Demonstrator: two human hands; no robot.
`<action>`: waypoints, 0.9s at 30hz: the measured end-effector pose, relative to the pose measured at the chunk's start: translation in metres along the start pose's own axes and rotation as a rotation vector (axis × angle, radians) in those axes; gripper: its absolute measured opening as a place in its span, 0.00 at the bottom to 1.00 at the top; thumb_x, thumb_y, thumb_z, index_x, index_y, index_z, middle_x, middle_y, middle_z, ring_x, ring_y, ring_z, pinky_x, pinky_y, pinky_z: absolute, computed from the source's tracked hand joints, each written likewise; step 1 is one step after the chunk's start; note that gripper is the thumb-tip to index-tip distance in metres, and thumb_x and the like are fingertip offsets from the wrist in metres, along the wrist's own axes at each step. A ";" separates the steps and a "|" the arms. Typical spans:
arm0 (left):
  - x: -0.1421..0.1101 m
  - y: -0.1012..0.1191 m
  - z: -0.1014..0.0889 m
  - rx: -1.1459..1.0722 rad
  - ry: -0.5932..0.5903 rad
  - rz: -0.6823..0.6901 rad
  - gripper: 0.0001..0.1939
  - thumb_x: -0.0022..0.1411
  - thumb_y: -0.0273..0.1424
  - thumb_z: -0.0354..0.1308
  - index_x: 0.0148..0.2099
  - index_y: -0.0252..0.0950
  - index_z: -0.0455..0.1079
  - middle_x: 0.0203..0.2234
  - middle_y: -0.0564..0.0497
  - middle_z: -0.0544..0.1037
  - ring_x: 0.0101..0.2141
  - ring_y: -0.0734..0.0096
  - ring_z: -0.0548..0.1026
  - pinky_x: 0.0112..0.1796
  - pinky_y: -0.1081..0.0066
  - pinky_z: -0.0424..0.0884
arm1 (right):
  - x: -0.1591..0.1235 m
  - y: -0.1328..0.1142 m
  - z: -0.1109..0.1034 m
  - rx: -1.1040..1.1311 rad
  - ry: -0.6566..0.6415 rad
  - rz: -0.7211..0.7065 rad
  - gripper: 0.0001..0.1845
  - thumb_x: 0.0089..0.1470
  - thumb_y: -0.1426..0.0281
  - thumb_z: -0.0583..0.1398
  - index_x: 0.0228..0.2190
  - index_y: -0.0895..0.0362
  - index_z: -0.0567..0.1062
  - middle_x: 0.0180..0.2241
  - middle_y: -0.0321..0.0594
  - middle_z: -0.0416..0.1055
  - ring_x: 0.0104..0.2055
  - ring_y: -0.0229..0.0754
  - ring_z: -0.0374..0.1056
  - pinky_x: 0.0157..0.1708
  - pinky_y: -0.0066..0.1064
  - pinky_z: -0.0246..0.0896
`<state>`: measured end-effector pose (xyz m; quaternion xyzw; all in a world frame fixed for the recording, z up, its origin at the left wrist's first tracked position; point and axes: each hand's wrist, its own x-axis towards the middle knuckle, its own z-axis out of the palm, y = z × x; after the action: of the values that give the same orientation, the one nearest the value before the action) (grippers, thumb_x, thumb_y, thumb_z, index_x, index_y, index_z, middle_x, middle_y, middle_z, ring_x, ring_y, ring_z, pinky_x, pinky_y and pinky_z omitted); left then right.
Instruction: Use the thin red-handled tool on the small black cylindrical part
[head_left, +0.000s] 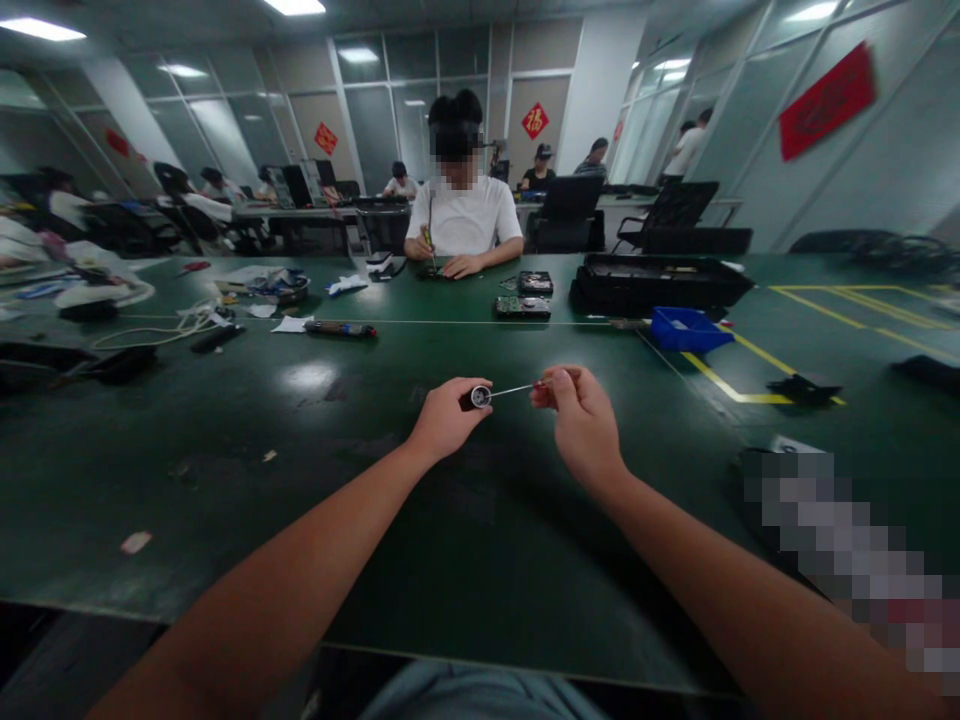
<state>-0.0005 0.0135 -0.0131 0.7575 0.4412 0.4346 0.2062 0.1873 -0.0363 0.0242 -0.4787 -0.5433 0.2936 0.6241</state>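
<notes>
In the middle of the head view, above the green table [465, 540], my left hand [444, 420] grips a small black cylinder [478, 398] with a silvery round end turned toward my right side. What the cylinder is, I cannot make out. A screwdriver [514, 390] with a thin metal shaft is pinched by my right hand [581, 415]; its reddish handle is mostly covered by the fingers. The shaft's tip reaches the cylinder's silvery face. Whether it sits inside an opening there is too small to tell.
Across the table a person [465, 220] works with a screwdriver. Hard drives [523, 306], a black case [660, 285] and a blue tray [690, 330] stand toward the back. A dark tool [341, 329] lies left, near white cables [169, 330]. Paper scraps [136, 543] lie front left.
</notes>
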 end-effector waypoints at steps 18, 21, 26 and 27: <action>-0.002 0.005 -0.001 0.010 -0.014 0.031 0.19 0.55 0.25 0.68 0.50 0.40 0.76 0.45 0.49 0.80 0.46 0.63 0.77 0.50 0.62 0.72 | -0.009 -0.006 -0.001 -0.311 -0.109 -0.194 0.12 0.66 0.61 0.52 0.44 0.54 0.70 0.36 0.42 0.78 0.38 0.44 0.76 0.40 0.39 0.68; -0.002 0.005 -0.002 0.012 -0.018 0.033 0.19 0.55 0.25 0.68 0.50 0.40 0.76 0.45 0.49 0.80 0.46 0.63 0.77 0.50 0.62 0.72 | -0.010 -0.010 -0.002 -0.355 -0.121 -0.218 0.13 0.65 0.61 0.53 0.44 0.54 0.71 0.35 0.42 0.78 0.37 0.44 0.75 0.38 0.37 0.67; -0.002 0.003 0.000 -0.022 -0.020 0.025 0.20 0.55 0.25 0.67 0.51 0.40 0.76 0.45 0.50 0.80 0.46 0.64 0.77 0.50 0.63 0.71 | -0.010 -0.016 -0.005 -0.593 -0.104 -0.304 0.17 0.58 0.54 0.61 0.26 0.54 0.71 0.22 0.36 0.72 0.23 0.39 0.66 0.26 0.32 0.57; -0.002 0.002 0.000 -0.026 -0.021 0.027 0.19 0.55 0.25 0.67 0.50 0.40 0.76 0.45 0.50 0.80 0.46 0.64 0.77 0.50 0.63 0.71 | -0.010 -0.017 -0.005 -0.613 -0.107 -0.319 0.18 0.58 0.54 0.61 0.25 0.54 0.70 0.21 0.35 0.70 0.22 0.38 0.65 0.25 0.31 0.56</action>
<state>0.0003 0.0105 -0.0125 0.7651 0.4233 0.4350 0.2150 0.1870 -0.0530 0.0355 -0.5367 -0.7060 0.0402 0.4603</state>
